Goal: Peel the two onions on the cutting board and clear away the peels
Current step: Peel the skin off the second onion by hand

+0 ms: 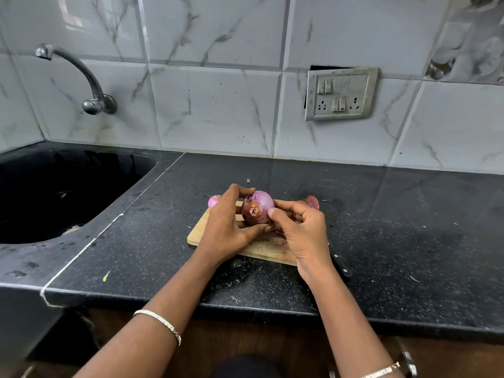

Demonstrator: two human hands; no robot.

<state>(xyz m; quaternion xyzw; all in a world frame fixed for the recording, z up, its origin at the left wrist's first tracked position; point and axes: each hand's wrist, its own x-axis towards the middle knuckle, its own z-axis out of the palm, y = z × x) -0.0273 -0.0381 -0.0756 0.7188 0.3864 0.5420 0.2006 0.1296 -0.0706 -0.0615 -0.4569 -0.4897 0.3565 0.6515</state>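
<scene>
Above the near end of the cutting board [199, 233], both hands hold one onion [259, 207] up in the air, clear of the wood. The left hand [226, 227] has a closed grip on it: fingers curled over the top, thumb tucked underneath. The right hand [302, 230] comes in from the other side with its fingers bent, and the thumb tip and fingertips are pressed to the onion's right flank. I cannot tell whether they have hold of a flap of skin or only the bulb. The onion is purple and smooth on its upper part, with brown papery skin around the end that faces me.

A second onion [213, 201] sits at the far left corner of the board, mostly hidden behind the left hand. A reddish peel [313, 202] lies on the dark speckled worktop [381, 214], just beyond the right hand. A black-handled knife [341, 264] lies beside the board's right edge, partly under the right wrist. Off to the left are a black sink [54, 192] and a curved tap [79, 75] on the tiled wall.
</scene>
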